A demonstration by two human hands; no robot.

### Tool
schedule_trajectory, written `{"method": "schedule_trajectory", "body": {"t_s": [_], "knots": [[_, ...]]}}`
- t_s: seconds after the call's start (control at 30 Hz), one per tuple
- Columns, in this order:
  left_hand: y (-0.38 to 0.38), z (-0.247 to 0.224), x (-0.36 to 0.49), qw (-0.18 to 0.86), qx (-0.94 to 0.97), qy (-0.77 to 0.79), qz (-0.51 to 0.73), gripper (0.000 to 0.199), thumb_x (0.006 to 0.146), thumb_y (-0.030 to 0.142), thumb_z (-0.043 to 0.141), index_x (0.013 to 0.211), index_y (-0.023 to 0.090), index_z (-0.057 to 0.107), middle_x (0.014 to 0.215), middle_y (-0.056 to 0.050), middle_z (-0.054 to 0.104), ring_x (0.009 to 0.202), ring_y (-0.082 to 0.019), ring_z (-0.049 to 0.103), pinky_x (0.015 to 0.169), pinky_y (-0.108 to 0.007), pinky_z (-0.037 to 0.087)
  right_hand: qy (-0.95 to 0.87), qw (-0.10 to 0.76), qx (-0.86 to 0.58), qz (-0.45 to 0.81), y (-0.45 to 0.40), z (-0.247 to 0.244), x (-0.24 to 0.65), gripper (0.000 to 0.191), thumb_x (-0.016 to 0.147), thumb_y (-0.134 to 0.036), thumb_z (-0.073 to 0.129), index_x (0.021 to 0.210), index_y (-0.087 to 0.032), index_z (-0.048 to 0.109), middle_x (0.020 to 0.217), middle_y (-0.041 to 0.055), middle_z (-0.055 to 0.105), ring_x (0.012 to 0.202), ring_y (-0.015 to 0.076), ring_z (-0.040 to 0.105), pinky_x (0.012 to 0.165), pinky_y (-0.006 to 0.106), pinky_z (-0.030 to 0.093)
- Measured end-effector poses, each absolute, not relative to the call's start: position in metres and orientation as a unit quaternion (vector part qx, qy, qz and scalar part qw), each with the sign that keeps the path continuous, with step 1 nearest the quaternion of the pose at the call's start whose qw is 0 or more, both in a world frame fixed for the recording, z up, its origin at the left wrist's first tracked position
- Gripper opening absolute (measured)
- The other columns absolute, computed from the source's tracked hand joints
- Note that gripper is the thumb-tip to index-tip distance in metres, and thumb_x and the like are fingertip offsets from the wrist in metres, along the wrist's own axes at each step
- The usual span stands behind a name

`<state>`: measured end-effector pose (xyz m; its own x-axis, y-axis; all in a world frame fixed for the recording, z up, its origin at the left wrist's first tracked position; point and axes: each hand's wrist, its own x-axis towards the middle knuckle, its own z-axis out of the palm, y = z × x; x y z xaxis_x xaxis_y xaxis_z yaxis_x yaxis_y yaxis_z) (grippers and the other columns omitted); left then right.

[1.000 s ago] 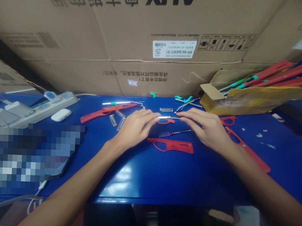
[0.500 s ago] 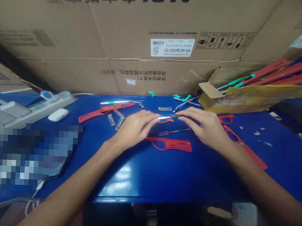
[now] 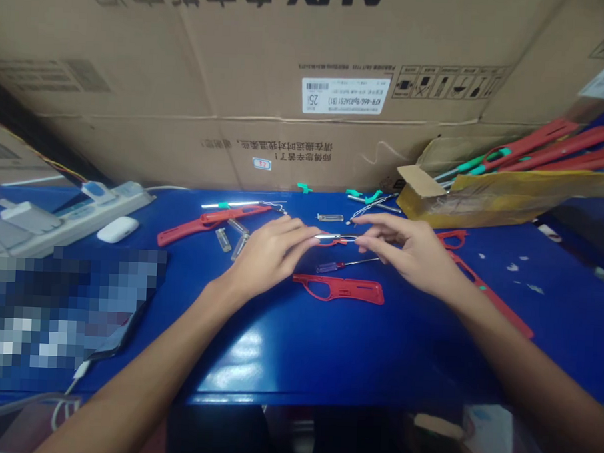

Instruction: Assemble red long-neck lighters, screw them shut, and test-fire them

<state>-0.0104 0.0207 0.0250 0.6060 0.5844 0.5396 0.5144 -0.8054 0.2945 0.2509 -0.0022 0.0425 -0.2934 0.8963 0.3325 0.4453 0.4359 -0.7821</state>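
Note:
My left hand (image 3: pixel 265 251) pinches a thin silver metal tube (image 3: pixel 327 237) between thumb and fingers, most of it hidden in the hand. From its right end run thin wires (image 3: pixel 350 237), one dark, to the thumb of my right hand (image 3: pixel 414 251). That hand's thumb is at the wires, while its index finger is raised apart. Just behind the tube lies a red plastic piece (image 3: pixel 335 242), partly covered. Below are a screwdriver with a purple handle (image 3: pixel 330 268) and a red lighter shell half (image 3: pixel 359 292). A clear small tank (image 3: pixel 330 218) lies beyond the tube.
More red shells (image 3: pixel 181 233) and clear tanks (image 3: pixel 223 239) lie left; another red shell (image 3: pixel 503 305) lies right. Green triggers (image 3: pixel 304 188) sit along the back by a large carton (image 3: pixel 269 71). A small box (image 3: pixel 473 200) of red lighters stands right, a power strip (image 3: pixel 107 208) left.
My right index finger has lifted and the right hand has opened somewhat. The wires now bow slightly between tube and thumb. My left hand stays nearly still with the tube.

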Motion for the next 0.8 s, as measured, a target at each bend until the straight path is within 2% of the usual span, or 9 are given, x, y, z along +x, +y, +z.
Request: {"method": "schedule_trajectory", "body": {"t_s": [0.1,0.17,0.33,0.43,0.8], "knots": [[0.0205,0.0253,-0.0105,0.054,0.896,0.306,0.318,0.030,0.106,0.028,0.048,0.123,0.015,0.070,0.104,-0.010,0.073,0.095,-0.021,0.066,0.086,-0.039,0.054,-0.753,0.384,-0.440,0.304,-0.0034,0.0442,0.2513,0.030,0.094,-0.039,0.065,0.116,-0.020,0.072,0.074,0.0000,0.073,0.052,0.0099,0.053,0.054,0.027,0.046],[0.0205,0.0258,-0.0105,0.055,0.896,0.306,0.317,0.030,0.106,0.028,0.048,0.124,0.015,0.069,0.104,-0.010,0.073,0.096,-0.021,0.066,0.086,-0.039,0.054,-0.761,0.379,-0.442,0.286,-0.0039,0.0452,0.2514,0.026,0.096,-0.040,0.062,0.109,-0.021,0.075,0.075,0.0002,0.073,0.054,0.0102,0.054,0.056,0.027,0.046],[0.0210,0.0258,-0.0105,0.058,0.895,0.304,0.322,0.030,0.106,0.027,0.049,0.124,0.015,0.070,0.103,-0.010,0.073,0.096,-0.021,0.066,0.086,-0.038,0.054,-0.766,0.380,-0.451,0.256,-0.0033,0.0452,0.2506,0.022,0.093,-0.038,0.066,0.104,-0.022,0.077,0.091,0.0026,0.077,0.074,0.0154,0.068,0.069,0.030,0.052],[0.0214,0.0250,-0.0104,0.056,0.894,0.303,0.325,0.030,0.106,0.027,0.049,0.122,0.015,0.070,0.103,-0.010,0.073,0.095,-0.021,0.066,0.085,-0.038,0.053,-0.772,0.379,-0.451,0.241,-0.0028,0.0441,0.2499,0.021,0.090,-0.037,0.071,0.104,-0.022,0.078,0.099,0.0033,0.078,0.086,0.0183,0.070,0.075,0.031,0.054],[0.0210,0.0279,-0.0130,0.038,0.897,0.324,0.300,0.031,0.106,0.028,0.046,0.120,0.015,0.071,0.103,-0.010,0.074,0.094,-0.022,0.066,0.085,-0.039,0.053,-0.826,0.368,-0.408,0.123,-0.0038,0.0476,0.2530,0.016,0.095,-0.026,0.065,0.102,-0.021,0.079,0.093,0.0027,0.079,0.081,0.0166,0.071,0.075,0.030,0.053]]}}
